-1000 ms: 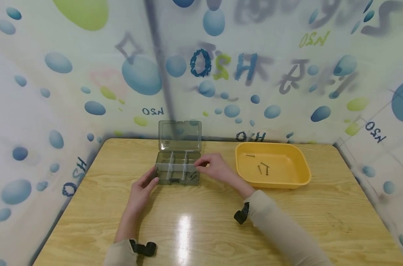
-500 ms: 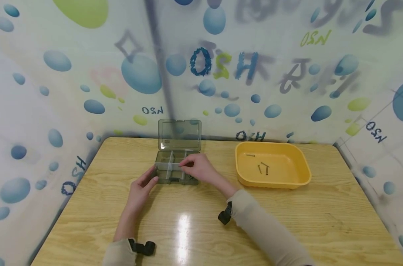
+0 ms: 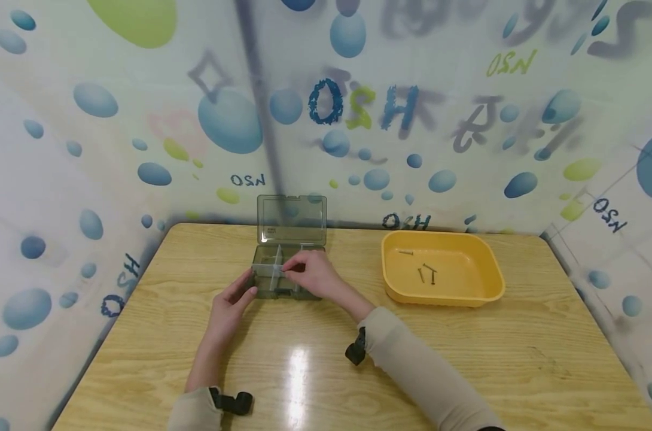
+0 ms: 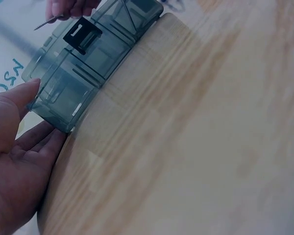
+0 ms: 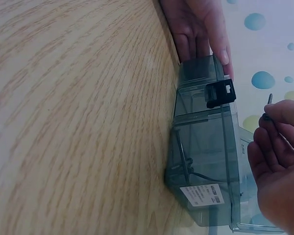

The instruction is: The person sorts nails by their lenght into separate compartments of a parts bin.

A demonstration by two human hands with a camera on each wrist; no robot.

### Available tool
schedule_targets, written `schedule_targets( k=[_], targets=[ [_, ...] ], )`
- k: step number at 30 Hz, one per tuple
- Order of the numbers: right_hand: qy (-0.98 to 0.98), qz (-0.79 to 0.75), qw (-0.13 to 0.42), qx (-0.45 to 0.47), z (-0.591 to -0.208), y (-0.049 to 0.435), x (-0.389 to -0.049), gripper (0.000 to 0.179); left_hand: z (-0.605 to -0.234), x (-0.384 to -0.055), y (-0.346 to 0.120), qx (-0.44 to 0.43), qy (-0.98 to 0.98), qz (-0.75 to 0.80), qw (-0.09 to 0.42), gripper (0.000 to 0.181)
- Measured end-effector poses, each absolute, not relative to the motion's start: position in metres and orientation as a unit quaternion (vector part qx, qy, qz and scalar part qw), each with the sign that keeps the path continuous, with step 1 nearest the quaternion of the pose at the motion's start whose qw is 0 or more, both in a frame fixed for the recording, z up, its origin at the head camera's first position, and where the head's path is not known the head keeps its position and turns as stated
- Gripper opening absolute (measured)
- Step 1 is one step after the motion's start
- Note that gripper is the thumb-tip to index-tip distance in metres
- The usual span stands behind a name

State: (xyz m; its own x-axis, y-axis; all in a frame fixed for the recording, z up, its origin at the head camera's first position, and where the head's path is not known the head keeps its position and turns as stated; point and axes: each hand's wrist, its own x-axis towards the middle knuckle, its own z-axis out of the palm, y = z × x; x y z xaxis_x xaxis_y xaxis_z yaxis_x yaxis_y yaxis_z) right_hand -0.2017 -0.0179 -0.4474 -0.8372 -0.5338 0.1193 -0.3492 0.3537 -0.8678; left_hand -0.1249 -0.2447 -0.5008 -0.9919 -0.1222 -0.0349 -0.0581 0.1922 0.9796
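Note:
A smoky, see-through compartment box [image 3: 264, 288] stands on the table with its lid [image 3: 292, 219] raised against the wall. My left hand [image 3: 228, 308] grips its left front corner, thumb near the front rim and fingers along the side. Over the middle of the box is my right hand [image 3: 316, 276], pinching a screw [image 5: 270, 99] between thumb and fingertips; the threaded end sticks out in both wrist views. Through the clear wall in the right wrist view, several screws [image 5: 184, 159] show in the right front compartment. My right hand hides the box's right side in the head view.
To the right stands a yellow tray [image 3: 442, 297] with several loose screws [image 3: 430, 268] in it. A patterned wall [image 3: 358, 179] rises right behind the table's back edge. A black latch [image 4: 82, 35] sits on the box's front.
My right hand has moved left, from the box's right edge to over its middle, still pinching the screw. The left hand, the box and the tray have stayed put.

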Motion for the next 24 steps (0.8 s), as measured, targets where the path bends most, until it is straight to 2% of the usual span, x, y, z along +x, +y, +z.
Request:
schedule_targets(
  k=[11, 24],
  targets=[
    [0.812, -0.508, 0.081, -0.275, -0.445, -0.009, -0.201, 0.017, -0.501, -0.126, -0.245, 0.060, -0.768, -0.637, 0.022, 0.051],
    [0.823, -0.498, 0.036, -0.272, -0.434, 0.044, -0.208, 0.013, -0.502, -0.126, -0.245, 0.064, -0.771, -0.633, 0.018, 0.052]
  ],
)
